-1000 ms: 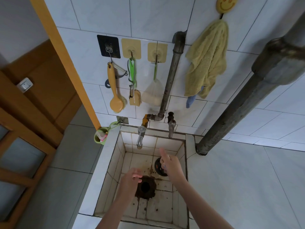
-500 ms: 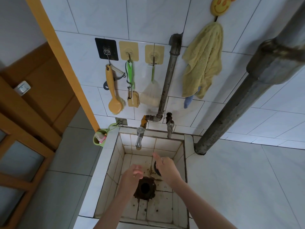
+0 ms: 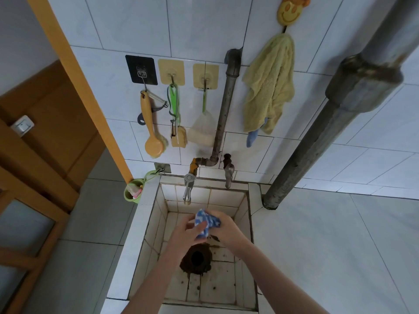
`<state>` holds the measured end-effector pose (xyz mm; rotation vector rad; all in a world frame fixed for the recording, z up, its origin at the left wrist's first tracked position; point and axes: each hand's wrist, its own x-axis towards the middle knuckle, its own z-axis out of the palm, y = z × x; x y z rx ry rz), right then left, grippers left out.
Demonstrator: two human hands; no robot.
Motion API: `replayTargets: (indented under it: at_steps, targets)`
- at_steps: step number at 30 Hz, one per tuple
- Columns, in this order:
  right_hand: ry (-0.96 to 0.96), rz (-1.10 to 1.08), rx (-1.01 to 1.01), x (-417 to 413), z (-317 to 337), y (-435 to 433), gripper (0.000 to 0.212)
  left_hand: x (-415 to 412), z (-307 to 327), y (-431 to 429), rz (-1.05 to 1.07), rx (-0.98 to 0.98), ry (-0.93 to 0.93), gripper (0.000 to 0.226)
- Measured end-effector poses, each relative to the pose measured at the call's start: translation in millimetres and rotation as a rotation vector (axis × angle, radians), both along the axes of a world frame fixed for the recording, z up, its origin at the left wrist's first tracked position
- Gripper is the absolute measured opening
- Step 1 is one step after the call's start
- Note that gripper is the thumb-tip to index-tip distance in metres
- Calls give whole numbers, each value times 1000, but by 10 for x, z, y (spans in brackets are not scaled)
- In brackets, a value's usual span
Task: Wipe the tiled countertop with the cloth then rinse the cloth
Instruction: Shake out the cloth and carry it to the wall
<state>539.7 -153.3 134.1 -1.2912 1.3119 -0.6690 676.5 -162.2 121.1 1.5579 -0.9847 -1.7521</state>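
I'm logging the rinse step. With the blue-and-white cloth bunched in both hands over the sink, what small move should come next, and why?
Probably free the left hand and turn on the silver metal tap: the blue-and-white patterned cloth is held by it and the right hand over the tiled sink, near the spout, and no water visibly runs.

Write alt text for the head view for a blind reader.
The left hand and right hand hold a blue-and-white cloth over a stained tiled sink, just below a tap. A brush and a yellow towel hang on the wall behind.
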Motion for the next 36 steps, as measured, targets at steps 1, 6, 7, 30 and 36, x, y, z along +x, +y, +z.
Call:
replayTargets:
  at_steps: [1,6,7,30,36]
  targets:
    - [47,-19,-46,-4,-22,-4,26,6,14,1,9,-12,-14,40]
    - [-2,-126,-62,-64,-47,16,20,109,-4,21,-35,-126,-128,41]
    - [-30,-173,-31,-112,-63,18,19,124,23,37,-53,-139,-139,39]
    - [-128,-515,60,-1149,532,259,27,-772,606,-127,-251,-271,-107,15]
    - [21,-528,-105,-1839,816,342,14,-1441,834,-38,-496,-393,-136,16]
